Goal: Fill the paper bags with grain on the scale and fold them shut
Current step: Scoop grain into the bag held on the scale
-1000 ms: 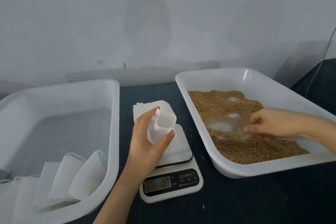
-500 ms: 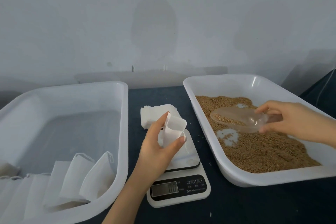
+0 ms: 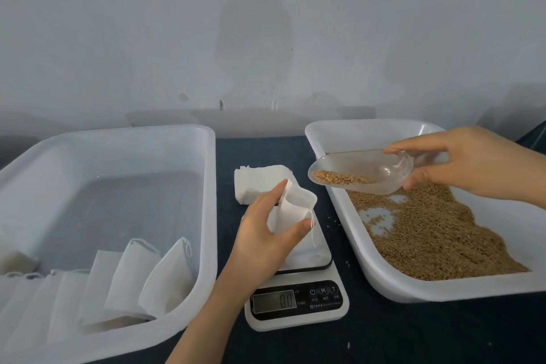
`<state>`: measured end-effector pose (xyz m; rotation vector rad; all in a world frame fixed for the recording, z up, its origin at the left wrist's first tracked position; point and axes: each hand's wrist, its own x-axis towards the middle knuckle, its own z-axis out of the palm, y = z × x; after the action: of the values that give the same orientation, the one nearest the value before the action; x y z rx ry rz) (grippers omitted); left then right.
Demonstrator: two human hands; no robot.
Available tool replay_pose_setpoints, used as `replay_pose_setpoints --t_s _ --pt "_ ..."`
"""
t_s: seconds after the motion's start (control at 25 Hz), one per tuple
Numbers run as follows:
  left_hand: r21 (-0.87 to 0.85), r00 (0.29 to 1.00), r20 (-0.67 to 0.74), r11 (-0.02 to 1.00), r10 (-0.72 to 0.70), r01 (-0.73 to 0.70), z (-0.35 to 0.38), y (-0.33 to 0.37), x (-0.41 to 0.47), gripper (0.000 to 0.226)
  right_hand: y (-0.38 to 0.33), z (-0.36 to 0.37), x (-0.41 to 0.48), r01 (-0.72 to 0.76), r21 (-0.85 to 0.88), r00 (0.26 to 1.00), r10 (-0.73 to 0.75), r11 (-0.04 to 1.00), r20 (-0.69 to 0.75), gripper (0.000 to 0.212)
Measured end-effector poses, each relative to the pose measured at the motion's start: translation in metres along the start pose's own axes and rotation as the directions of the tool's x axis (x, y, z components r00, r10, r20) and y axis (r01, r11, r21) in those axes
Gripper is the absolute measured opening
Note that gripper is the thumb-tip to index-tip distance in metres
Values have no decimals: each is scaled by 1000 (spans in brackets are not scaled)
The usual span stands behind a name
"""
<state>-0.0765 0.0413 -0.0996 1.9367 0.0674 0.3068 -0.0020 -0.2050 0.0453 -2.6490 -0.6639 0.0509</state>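
Note:
My left hand [image 3: 263, 238] holds a small white bag [image 3: 291, 208] open-mouthed over the plate of the white scale [image 3: 297, 284]; a thin string hangs from the bag. My right hand [image 3: 469, 162] grips a clear plastic scoop [image 3: 359, 170] with a little grain in its front. The scoop hovers above the left rim of the white grain tray [image 3: 384, 278], its tip a short way right of the bag's mouth. Brown grain [image 3: 437, 233] covers most of that tray. The scale's display shows zeros.
A stack of flat white bags [image 3: 257, 183] lies on the dark table behind the scale. At the left stands a large white tub [image 3: 206, 186] with several filled bags [image 3: 133, 281] leaning in its near end. A few grains lie between scale and tray.
My right hand lifted the scoop out of the grain and carried it left toward the bag. My left hand kept the bag open over the scale.

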Motion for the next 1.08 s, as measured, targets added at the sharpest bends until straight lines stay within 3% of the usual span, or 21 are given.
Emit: replay_pose_setpoints --t_s 0.28,0.52,1.08 --pt "-16 999 27 1000 18 -18 -4 -1 1 59 -21 -1 15 112 -185 993 -102 976 63 55" --pt "-35 999 33 999 35 -34 -3 -1 1 59 -29 -2 20 130 -292 989 -105 947 102 64" --pt "-52 996 12 995 92 -91 3 5 1 53 -54 -11 34 246 -541 969 -187 804 163 48"
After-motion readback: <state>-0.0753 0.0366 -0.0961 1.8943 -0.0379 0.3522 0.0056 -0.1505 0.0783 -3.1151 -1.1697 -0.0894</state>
